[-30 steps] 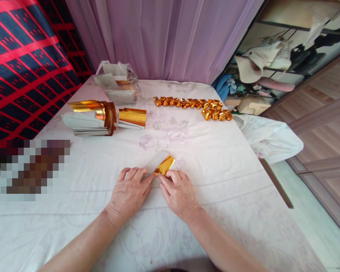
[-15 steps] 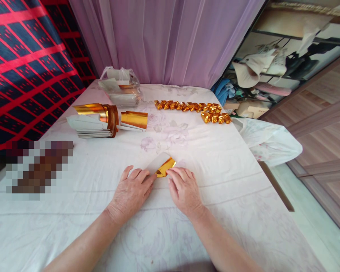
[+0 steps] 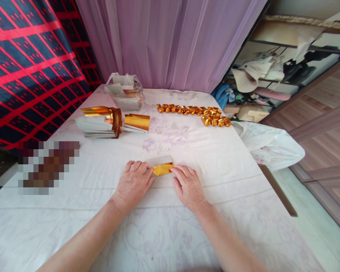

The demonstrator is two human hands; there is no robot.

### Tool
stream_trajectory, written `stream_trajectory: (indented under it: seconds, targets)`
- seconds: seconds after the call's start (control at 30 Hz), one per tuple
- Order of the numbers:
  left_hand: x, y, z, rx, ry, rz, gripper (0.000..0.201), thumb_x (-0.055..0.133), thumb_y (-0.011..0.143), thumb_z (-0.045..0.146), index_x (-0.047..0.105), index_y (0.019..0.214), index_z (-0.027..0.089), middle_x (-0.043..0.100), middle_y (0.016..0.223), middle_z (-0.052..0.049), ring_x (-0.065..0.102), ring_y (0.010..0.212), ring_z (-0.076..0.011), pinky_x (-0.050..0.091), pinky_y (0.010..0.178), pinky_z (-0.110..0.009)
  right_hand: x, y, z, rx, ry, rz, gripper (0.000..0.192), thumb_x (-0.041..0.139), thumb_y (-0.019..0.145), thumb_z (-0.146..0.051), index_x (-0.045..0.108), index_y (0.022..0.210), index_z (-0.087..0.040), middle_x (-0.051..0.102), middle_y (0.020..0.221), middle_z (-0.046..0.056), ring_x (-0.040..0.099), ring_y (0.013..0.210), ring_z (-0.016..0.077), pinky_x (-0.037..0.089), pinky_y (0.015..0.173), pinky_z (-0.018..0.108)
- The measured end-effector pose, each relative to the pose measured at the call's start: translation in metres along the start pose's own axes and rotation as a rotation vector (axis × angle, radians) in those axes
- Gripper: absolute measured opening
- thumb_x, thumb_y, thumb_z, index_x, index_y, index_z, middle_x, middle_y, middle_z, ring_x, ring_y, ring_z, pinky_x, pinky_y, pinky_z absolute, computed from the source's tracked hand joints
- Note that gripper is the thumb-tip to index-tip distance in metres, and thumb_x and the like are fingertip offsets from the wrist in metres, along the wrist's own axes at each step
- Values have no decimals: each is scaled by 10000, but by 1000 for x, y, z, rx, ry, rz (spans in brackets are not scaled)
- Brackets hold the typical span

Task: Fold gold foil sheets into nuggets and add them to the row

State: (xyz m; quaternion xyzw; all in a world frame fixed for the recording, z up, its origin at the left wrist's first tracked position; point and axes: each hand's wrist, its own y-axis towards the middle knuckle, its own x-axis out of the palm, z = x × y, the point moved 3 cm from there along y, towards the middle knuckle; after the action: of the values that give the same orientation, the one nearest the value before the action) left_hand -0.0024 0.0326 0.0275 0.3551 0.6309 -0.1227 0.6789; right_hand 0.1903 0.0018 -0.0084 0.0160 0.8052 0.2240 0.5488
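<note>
A partly folded sheet of gold foil paper (image 3: 163, 169) lies on the cloth between my hands. Its gold side faces me in a narrow band with a slanted left corner, and a pale strip shows behind it. My left hand (image 3: 133, 182) grips the left end, its thumb and fingertips close together there. At the right end, my right hand (image 3: 189, 186) pinches the paper's edge between bunched fingers and thumb. Farther off, folded gold foil pieces (image 3: 187, 110) stand in a row, with a shorter row in front of its right end.
Stacked foil sheets (image 3: 100, 126) sit at the left, with loose gold sheets (image 3: 137, 121) beside them. Behind them is a clear plastic bag (image 3: 124, 92) of more paper. A pixelated patch covers something on the left. A white bag (image 3: 274, 145) hangs past the table's right edge.
The foil paper has turned from a diagonal to nearly level, and its gold band now spans between both hands. My right hand has shifted slightly right. The view has moved a little.
</note>
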Motion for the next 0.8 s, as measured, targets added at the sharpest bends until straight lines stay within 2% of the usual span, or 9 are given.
stream_trajectory:
  seconds: [0.1,0.33,0.5,0.67,0.8]
  targets:
    - [1,1,0,-17,6,-13,205,566,913,288,681,1032,167,678,961,-91,598,889,-262,437,794,-431,0,-2,-2,-4,65,29,346,499,880,-143,640,1189,-209,678,1148,84,579,1077,234,431,928,398]
    - [4,2,-5,-61,-4,-6,140,604,905,296,678,964,193,702,926,-67,624,843,-245,404,796,-416,3,-5,1,6,197,70,430,510,822,-76,631,1202,-235,691,1132,57,613,1046,210,488,899,383]
    - [5,7,-7,-35,35,-8,154,600,919,311,676,888,181,695,825,-52,620,767,-230,392,797,-417,5,-1,6,15,259,74,429,489,828,-69,632,1191,-248,685,1122,59,620,1037,207,503,898,381]
    - [6,7,-8,10,68,6,163,591,932,312,670,885,177,690,805,-50,620,742,-217,384,823,-419,9,9,10,-45,239,90,382,519,840,-69,660,1161,-221,671,1045,63,612,963,200,510,850,356]
    - [7,5,-10,8,77,11,158,591,934,314,673,900,184,697,818,-47,627,751,-219,386,856,-434,7,18,10,-111,106,65,307,563,876,-104,702,1106,-252,653,984,52,585,902,194,485,813,342]
